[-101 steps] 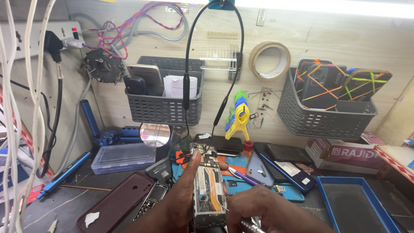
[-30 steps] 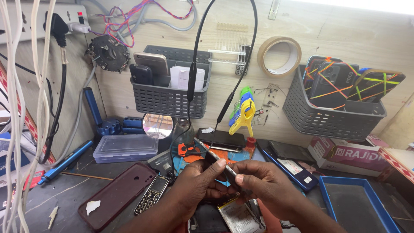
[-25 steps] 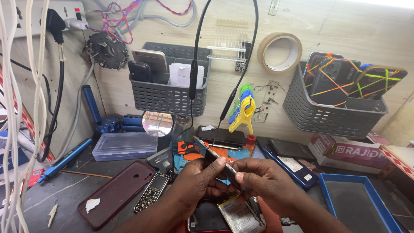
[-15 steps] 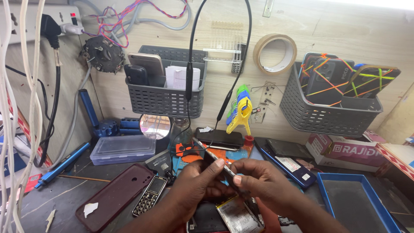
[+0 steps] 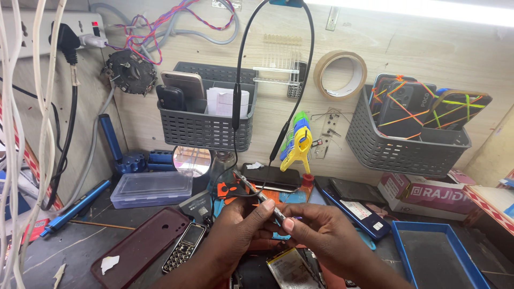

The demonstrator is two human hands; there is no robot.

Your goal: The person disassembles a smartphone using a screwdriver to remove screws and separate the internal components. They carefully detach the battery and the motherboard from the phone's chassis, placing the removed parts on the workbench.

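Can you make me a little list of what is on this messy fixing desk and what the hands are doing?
Place: phone repair bench with grey wall baskets
Left hand: grips the slim metal screwdriver
Right hand: pinches the screwdriver's lower end
Below the hands: phone battery
Left side: small keypad phone on a maroon phone cover, clear plastic box
Wall: tape roll, yellow clamp
Right side: blue tray

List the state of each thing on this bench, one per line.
Left hand: grip shut on screwdriver.
Right hand: pinching screwdriver tip end.
Screwdriver: held tilted, off the bench.
Keypad phone: flat, face up.
Plastic box: lid closed.
Tape roll: hanging on wall.
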